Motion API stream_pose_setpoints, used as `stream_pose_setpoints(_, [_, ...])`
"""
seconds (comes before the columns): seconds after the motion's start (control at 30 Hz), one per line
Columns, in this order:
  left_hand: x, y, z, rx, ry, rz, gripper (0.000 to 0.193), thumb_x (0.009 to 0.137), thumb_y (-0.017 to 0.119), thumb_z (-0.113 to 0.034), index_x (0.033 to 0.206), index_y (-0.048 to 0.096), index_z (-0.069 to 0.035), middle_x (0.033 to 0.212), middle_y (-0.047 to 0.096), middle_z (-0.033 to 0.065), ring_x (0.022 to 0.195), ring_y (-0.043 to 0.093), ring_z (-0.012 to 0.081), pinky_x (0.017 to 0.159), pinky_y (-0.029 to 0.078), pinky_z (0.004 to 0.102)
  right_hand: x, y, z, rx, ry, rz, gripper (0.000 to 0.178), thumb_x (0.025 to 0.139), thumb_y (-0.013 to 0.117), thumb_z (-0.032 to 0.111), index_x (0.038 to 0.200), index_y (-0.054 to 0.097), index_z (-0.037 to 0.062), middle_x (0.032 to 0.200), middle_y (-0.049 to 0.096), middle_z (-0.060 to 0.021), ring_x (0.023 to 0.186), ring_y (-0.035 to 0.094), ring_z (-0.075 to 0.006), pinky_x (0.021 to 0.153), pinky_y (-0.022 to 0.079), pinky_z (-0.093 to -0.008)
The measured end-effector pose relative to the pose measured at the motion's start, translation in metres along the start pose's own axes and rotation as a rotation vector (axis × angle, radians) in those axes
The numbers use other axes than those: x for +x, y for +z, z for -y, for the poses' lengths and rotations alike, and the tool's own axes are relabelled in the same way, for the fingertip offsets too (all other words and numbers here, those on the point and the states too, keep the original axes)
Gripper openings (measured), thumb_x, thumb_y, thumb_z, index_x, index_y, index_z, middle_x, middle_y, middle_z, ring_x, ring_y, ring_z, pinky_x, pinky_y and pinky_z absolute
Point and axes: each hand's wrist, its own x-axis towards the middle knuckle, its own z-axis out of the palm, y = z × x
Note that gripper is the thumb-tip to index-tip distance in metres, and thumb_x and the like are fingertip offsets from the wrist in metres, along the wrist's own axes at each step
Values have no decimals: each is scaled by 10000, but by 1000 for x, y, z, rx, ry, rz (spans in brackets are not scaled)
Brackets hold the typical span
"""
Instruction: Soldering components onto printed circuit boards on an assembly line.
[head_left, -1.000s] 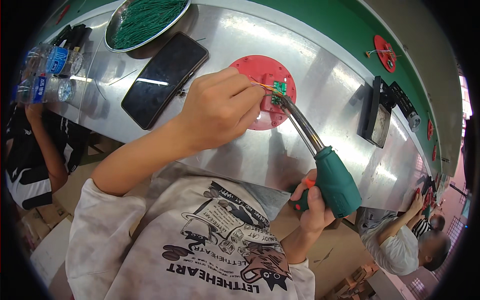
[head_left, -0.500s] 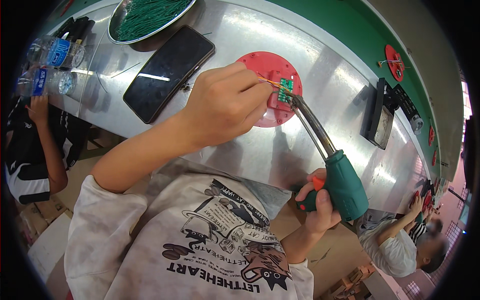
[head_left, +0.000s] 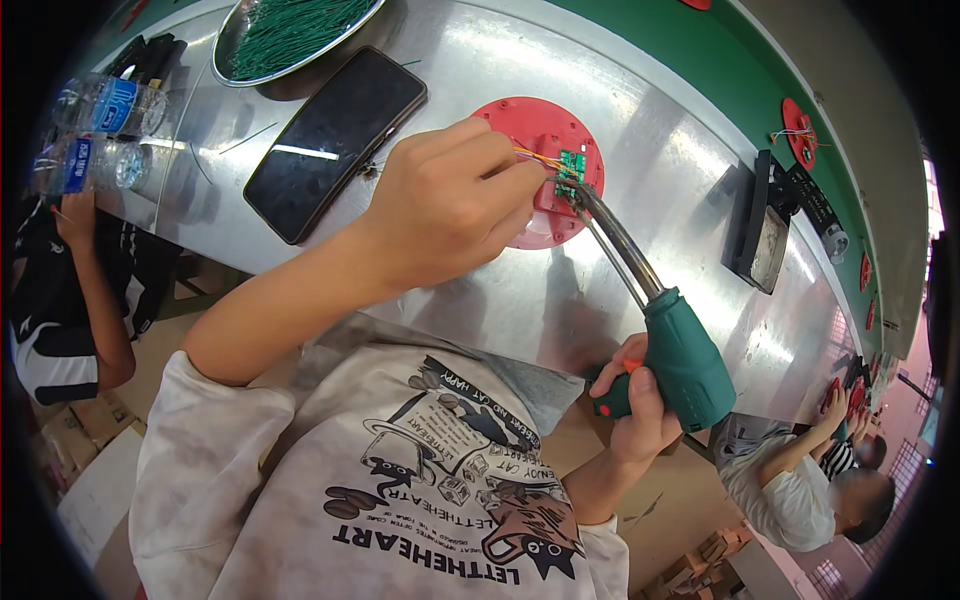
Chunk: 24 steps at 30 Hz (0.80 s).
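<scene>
A round red plastic housing (head_left: 590, 135) lies on the metal bench, with a small green circuit board (head_left: 572, 162) on its raised middle. Thin orange and yellow wires (head_left: 540, 158) run to the board from beside my left hand (head_left: 450, 205). That hand is closed in a pinch at the board's left edge, on what looks like a thin wire; its fingertips are partly hidden. My right hand (head_left: 640, 405) grips a green soldering gun (head_left: 688, 355) with an orange-red trigger. The gun's dark metal tip meets the lower part of the board, close to my left fingertips.
Left of my hand lies a black phone (head_left: 335, 140); behind it stands a metal bowl (head_left: 222, 55) of green wires. Plastic bottles (head_left: 120, 105) are at far left, a black tray (head_left: 762, 235) at right. A green belt (head_left: 700, 40) carries red housings (head_left: 798, 130). Other people sit at both sides.
The soldering gun has shifted slightly left, its tip now lower-left on the board nearer my left fingertips. A wired red housing on the belt has moved right, and another shows at the top edge.
</scene>
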Motion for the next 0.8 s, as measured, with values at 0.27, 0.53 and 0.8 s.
stream_pose_setpoints(0.27, [0, 4, 2, 30, 27, -47, 87, 710, 685, -61, 788, 647, -63, 702, 526, 33, 625, 551, 206, 499, 453, 332, 3, 7, 8, -16, 10, -60, 401, 877, 590, 183, 1134, 520, -117, 910, 610, -213, 503, 589, -215, 449, 459, -286])
stream_pose_setpoints(0.53, [1, 4, -1, 38, 26, -51, 105, 697, 683, -50, 798, 654, -55, 717, 542, 33, 626, 555, 205, 496, 453, 332, 2, -27, -10, 55, -290, -174, 443, 901, 562, 234, 1179, 470, -99, 998, 565, -215, 506, 578, -182, 433, 459, -293])
stream_pose_setpoints(0.8, [7, -1, -10, 110, 59, -8, 143, 708, 672, -18, 851, 667, -25, 759, 575, 71, 663, 570, 241, 553, 468, 365, 8, -100, 26, 395, -412, -405, 373, 909, 515, 197, 1201, 470, -30, 1093, 493, -159, 668, 537, -144, 519, 476, -271])
